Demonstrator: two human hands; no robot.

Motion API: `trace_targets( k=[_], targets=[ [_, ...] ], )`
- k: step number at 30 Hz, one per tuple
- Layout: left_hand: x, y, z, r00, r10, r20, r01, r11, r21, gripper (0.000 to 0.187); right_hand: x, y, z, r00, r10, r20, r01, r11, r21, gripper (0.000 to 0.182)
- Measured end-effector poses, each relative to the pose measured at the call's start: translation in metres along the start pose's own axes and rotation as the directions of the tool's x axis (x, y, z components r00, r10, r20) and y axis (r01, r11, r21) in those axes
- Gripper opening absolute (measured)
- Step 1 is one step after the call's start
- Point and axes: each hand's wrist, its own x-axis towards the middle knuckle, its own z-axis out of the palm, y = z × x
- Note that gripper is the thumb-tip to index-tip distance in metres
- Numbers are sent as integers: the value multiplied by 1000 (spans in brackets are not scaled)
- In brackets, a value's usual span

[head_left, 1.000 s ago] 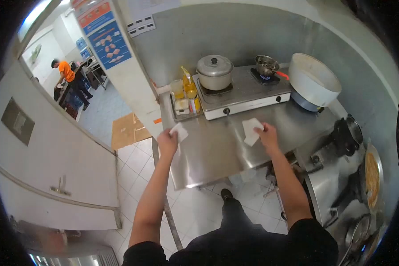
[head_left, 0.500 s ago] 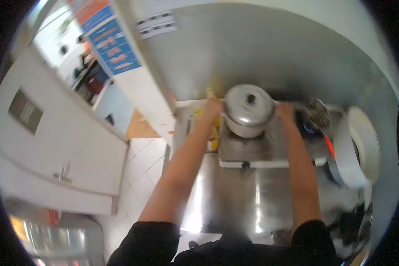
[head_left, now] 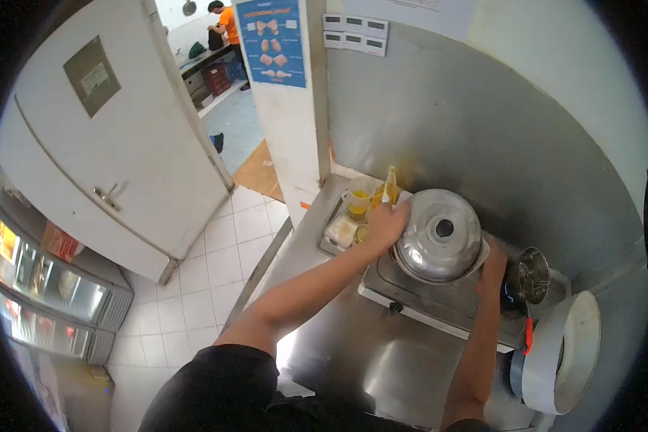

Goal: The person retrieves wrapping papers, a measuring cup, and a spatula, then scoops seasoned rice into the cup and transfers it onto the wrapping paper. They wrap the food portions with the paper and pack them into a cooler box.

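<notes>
A metal pot (head_left: 475, 268) sits over the left part of the gas stove (head_left: 410, 302), covered by a shiny domed lid (head_left: 428, 252) with a black knob. My left hand (head_left: 390, 222) is closed at the pot's left side, where the handle lies, though the fingers partly hide it. On the opposite side my right hand (head_left: 491, 265) grips the right handle. Whether the pot's base touches the stove cannot be seen. Close beyond my left hand is a tray (head_left: 331, 245) with a cup of yellow liquid (head_left: 358, 204) and a white container (head_left: 342, 232).
A small metal pan (head_left: 529, 277) with a red handle (head_left: 528, 336) stands over a blue flame on the right burner. A large white round container (head_left: 554, 374) lies tilted at the right. Past the white door (head_left: 115, 144), a person in orange (head_left: 229, 25) stands at a counter.
My view has turned left, so the pot, stove and tray appear farther right and lower. Both hands keep hold of the pot's sides. The picture is sharper now.
</notes>
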Motion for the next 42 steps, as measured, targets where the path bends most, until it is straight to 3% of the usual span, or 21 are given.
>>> trace_targets(
  k=[4,6,8,10,11,13,15,17,19,21,23,24,26,28,31,32,35,36,39,40,42],
  targets=[
    [-60,-2,-80,994,-70,83,82,984,-157,63,-74,-32,5,998,-64,23,68,957,-282,47],
    [-115,12,-140,991,-131,-4,128,974,-189,59,-141,-54,35,984,-179,19,166,864,-475,44],
    [-171,-3,-196,987,-140,-76,126,979,-162,56,-192,-42,50,991,-92,99,115,955,-273,42],
    [-235,-27,-253,968,-181,-172,133,957,-258,53,-249,-25,77,995,-30,99,57,957,-286,39],
    [-271,-46,-281,954,-166,-249,118,973,-196,51,-273,-13,93,973,-63,223,117,964,-238,38],
    [-357,-31,-358,905,-361,-223,317,925,-212,45,-327,17,119,884,-95,457,181,972,-147,37],
    [-446,-48,-410,847,-370,-380,312,927,-207,44,-401,27,153,785,-63,616,184,974,-135,35],
    [-545,-62,-468,747,-413,-520,412,903,-126,43,-493,41,194,703,-49,709,174,979,-105,33],
    [-642,-62,-518,625,-385,-680,252,923,-291,51,-590,50,229,625,-2,781,127,987,-99,33],
    [-717,-112,-534,450,-339,-826,375,911,-170,46,-670,78,269,434,54,899,115,987,-115,35],
    [-817,-101,-575,275,-361,-891,410,883,-231,45,-744,97,292,250,77,965,156,981,-119,35],
    [-860,-104,-594,215,-380,-900,404,873,-273,45,-770,115,310,-41,-112,993,608,786,114,36],
    [-938,-106,-628,104,-404,-909,396,855,-335,43,-877,124,325,11,-1,1000,529,848,-5,36],
    [-967,-126,-640,-23,-400,-916,365,850,-380,43,-916,138,352,-116,158,981,401,911,-99,34],
    [-1063,-142,-695,-180,-420,-890,389,800,-456,44,-1048,169,382,-227,187,956,363,927,-95,35],
    [-1088,-152,-706,-225,-438,-870,397,774,-493,44,-1082,182,392,-245,222,944,465,881,-86,36],
    [-1167,-189,-731,-356,-414,-838,371,760,-533,44,-1198,227,403,-341,202,918,412,910,-47,37],
    [-1190,-195,-746,-406,-406,-819,355,755,-551,44,-1236,247,418,-424,210,881,349,936,-56,39],
    [-1257,-194,-798,-570,-370,-734,329,716,-616,43,-1354,277,454,-568,235,789,454,889,62,40],
    [-1292,-197,-808,-616,-373,-694,301,703,-645,43,-1399,281,457,-608,374,700,510,860,-16,33],
    [-1340,-206,-832,-702,-340,-626,262,694,-671,42,-1494,279,451,-704,300,643,462,882,95,37]
  ],
)
